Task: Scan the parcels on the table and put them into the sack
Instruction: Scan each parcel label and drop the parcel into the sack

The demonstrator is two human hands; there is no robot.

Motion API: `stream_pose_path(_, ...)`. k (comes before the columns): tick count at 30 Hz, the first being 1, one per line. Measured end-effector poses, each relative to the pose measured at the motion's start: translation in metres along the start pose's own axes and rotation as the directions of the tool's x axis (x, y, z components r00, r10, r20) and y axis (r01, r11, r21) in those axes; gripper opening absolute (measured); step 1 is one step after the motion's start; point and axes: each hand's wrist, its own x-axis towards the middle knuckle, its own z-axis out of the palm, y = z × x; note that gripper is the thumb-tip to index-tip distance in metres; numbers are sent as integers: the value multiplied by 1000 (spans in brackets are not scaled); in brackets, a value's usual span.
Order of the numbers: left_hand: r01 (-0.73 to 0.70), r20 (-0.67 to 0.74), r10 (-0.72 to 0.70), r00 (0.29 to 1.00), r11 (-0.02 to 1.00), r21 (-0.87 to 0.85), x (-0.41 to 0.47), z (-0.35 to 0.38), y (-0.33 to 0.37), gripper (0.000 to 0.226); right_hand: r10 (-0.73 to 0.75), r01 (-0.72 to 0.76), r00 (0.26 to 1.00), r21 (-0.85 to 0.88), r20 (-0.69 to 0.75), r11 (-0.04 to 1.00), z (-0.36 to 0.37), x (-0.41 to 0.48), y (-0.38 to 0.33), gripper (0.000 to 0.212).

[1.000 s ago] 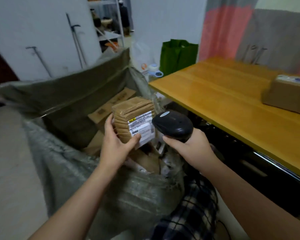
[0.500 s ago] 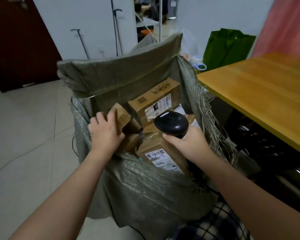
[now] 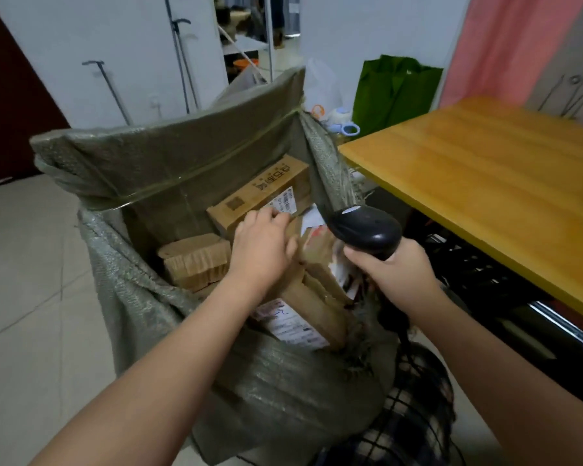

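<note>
Corrugated parcel (image 3: 196,260) lies in the sack (image 3: 148,169) beside my left hand (image 3: 263,245), fingers (image 3: 266,216) relaxed, holding nothing, right hand (image 3: 396,275) gripping scanner (image 3: 367,230); drop looks done, next reach to table (image 3: 485,169) for another.

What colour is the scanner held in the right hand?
Black. The scanner shows best in the head view, the only one.

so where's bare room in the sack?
Dark pocket back left, between the rear wall of the grey-green woven sack, the corrugated cardboard bundle and the long brown printed carton. Right half is crowded: brown parcels piled to the rim under the left hand.
</note>
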Motion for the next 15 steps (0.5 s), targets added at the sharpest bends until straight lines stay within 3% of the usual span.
stream_pose_path(4, -160, -10, 160, 987, 982, -98, 24, 3, 72, 40, 61, -59, 983, 16, -175, 998, -66, -4, 6, 17)
stream_pose_path(8, -303, 36, 310, 950, 943, -138, 39, 20, 156, 41, 138, -146, 929, 3, -344, 989, -141, -28, 23, 30)
stream_pose_path(15, -515, 72, 563, 823, 795, -320, 45, 54, 307, 42, 173, -211, 742, 19, -647, 977, -258, -70, 42, 21)
